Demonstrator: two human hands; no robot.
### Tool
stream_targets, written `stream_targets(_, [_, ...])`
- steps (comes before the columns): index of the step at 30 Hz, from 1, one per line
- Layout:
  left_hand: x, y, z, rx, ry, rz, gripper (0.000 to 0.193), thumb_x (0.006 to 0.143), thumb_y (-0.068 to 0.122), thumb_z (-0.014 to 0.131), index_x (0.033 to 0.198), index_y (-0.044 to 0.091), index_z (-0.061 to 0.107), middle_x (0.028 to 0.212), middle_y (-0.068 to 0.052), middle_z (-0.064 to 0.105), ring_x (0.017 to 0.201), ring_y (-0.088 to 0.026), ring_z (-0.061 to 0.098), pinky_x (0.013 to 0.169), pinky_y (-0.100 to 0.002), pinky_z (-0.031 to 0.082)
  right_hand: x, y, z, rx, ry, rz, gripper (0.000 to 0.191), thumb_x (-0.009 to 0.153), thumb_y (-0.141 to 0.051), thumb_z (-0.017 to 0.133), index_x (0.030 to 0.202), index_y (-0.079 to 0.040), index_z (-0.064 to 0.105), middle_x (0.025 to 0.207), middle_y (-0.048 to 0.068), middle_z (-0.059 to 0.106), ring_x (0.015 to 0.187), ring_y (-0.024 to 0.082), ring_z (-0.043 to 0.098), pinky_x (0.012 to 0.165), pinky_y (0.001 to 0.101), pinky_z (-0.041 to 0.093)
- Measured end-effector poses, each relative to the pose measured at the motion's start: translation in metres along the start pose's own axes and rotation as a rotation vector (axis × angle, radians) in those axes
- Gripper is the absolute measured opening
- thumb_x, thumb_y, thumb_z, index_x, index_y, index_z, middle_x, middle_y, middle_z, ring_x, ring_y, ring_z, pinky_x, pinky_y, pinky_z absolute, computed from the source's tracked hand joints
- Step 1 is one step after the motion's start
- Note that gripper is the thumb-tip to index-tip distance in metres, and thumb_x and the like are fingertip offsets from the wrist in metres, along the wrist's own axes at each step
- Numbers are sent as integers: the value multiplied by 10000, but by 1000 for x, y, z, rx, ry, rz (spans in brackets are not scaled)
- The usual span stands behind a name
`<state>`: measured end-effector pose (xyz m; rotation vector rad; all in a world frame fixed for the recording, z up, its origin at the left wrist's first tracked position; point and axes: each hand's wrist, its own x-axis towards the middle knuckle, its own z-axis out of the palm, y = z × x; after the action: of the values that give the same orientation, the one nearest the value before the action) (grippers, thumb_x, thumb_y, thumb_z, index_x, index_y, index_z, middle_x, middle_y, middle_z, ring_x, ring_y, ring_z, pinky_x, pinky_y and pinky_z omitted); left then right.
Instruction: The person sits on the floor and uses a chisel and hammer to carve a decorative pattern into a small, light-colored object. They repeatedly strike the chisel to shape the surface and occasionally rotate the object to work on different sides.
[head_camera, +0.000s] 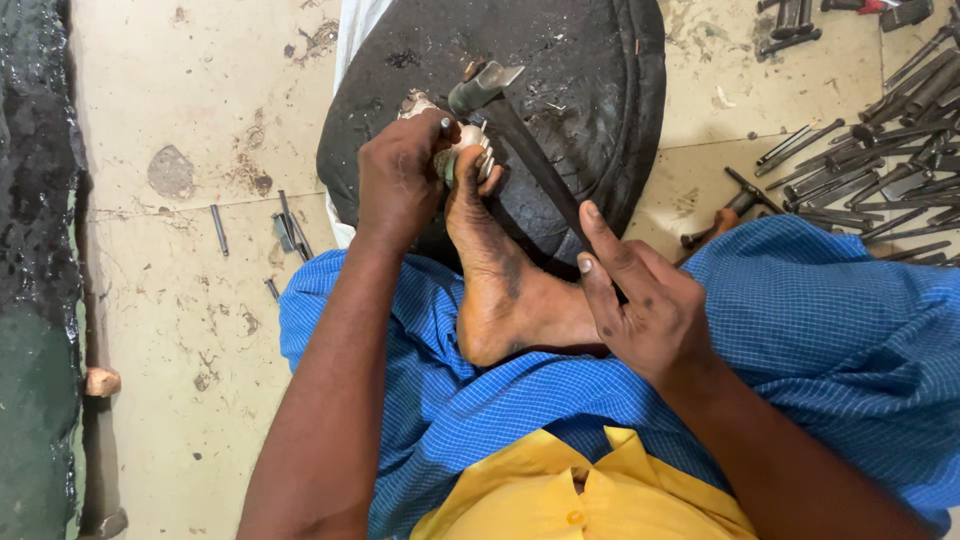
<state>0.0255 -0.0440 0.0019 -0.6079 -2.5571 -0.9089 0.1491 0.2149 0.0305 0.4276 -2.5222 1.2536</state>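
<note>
Stained concrete floor (200, 120), seen from your head camera; you sit on it in blue checked cloth (820, 330). Ahead lies a round black block (590, 70). Your left hand (400, 180) is closed around a thin punch (446, 125), its tip set on a small pale workpiece (470, 140) on the block. Your bare foot (500, 270) presses toes against that piece. Your right hand (645, 300) grips a hammer (485, 88) by the handle, index finger extended along it, head just above the workpiece. Loose metal tools (880, 150) lie scattered at right; a few short rods (285, 230) at left.
</note>
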Motion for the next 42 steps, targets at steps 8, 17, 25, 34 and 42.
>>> stream_targets(8, [-1,0,1,58,-33,-29,229,947,210,790,1019,31,664,871,-131,711,821,-321,719,713,-414,555,-8,12,5,-161,-102,-56,543,960,-52,734,1479,-117,591,803,108,598,632,244,601,616,372,539])
stream_targets(17, [-4,-2,0,46,-7,7,212,904,148,799,1040,50,669,928,-136,719,873,-328,717,769,-412,569,-32,33,12,-1,181,-91,564,988,-77,626,1522,-115,447,859,80,633,686,221,619,641,353,531])
stream_targets(25, [-2,2,-7,-23,115,-95,227,867,-93,632,1066,16,638,953,-180,685,898,-341,708,812,-390,570,-13,18,-7,-247,182,19,554,1066,-51,691,1589,-68,511,1160,215,730,906,286,740,787,327,584])
stream_targets(34, [25,-2,-7,-209,49,-106,192,920,-133,620,1064,-7,601,969,-146,683,868,-246,727,784,-316,578,6,15,-10,-3,164,141,490,1051,-15,669,1523,2,538,1038,178,755,825,186,729,802,324,566])
stream_targets(42, [23,-2,-3,-114,-124,-148,173,888,-18,717,1026,17,619,909,-124,666,838,-255,709,751,-331,554,17,6,-10,106,23,35,470,1023,-14,675,1474,-6,541,1136,208,735,864,173,699,742,295,552])
